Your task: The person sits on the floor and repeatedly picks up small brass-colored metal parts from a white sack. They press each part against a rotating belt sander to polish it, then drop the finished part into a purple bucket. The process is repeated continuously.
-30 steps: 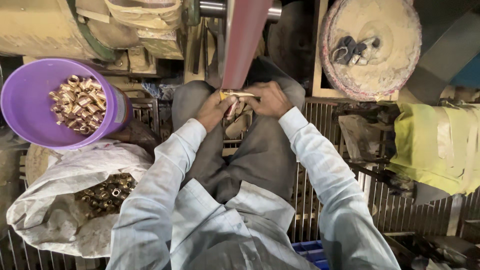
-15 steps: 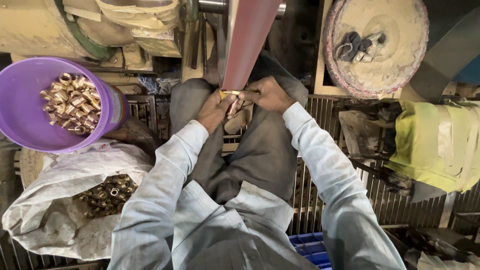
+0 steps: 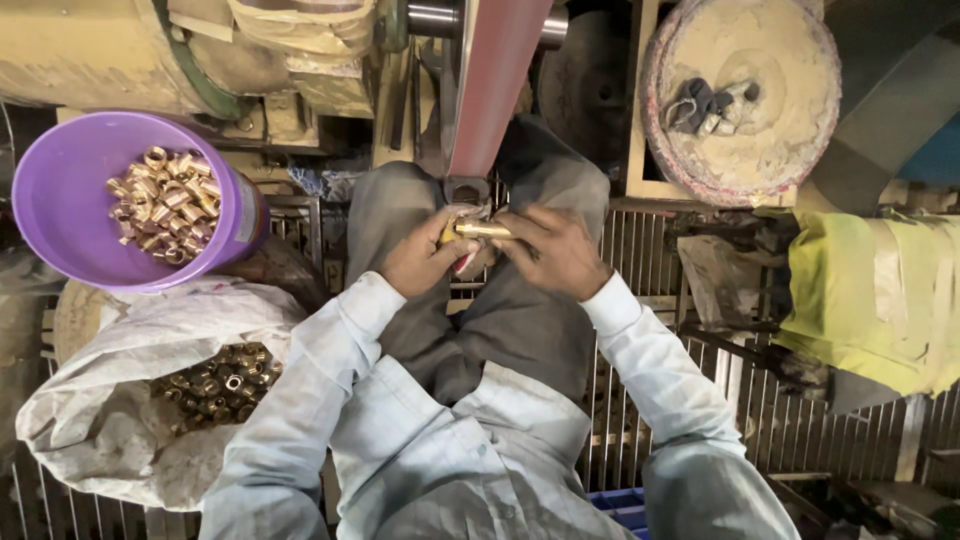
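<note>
Both my hands hold one small brass fitting (image 3: pixel 482 230) between them, just below the lower end of a reddish sanding belt (image 3: pixel 497 85). My left hand (image 3: pixel 422 262) grips its left end and my right hand (image 3: pixel 553 250) pinches its right end. The fitting lies level over my lap, close to the belt's bottom roller (image 3: pixel 467 190). A purple bucket (image 3: pixel 60 225) at my left holds several shiny brass fittings. Below it an open white sack (image 3: pixel 120 400) holds several duller brass fittings (image 3: pixel 215 385).
A round dusty disc (image 3: pixel 745 95) with small dark items on it stands at the upper right. A yellow-green wrapped bundle (image 3: pixel 880 300) lies at the right. A metal grate floor (image 3: pixel 780 430) runs under my legs. Beige machine housing (image 3: pixel 90 55) sits at the upper left.
The view has shifted slightly. My hands have stayed on the brass fitting at the belt's lower end, with the fitting turned a little between my fingers.
</note>
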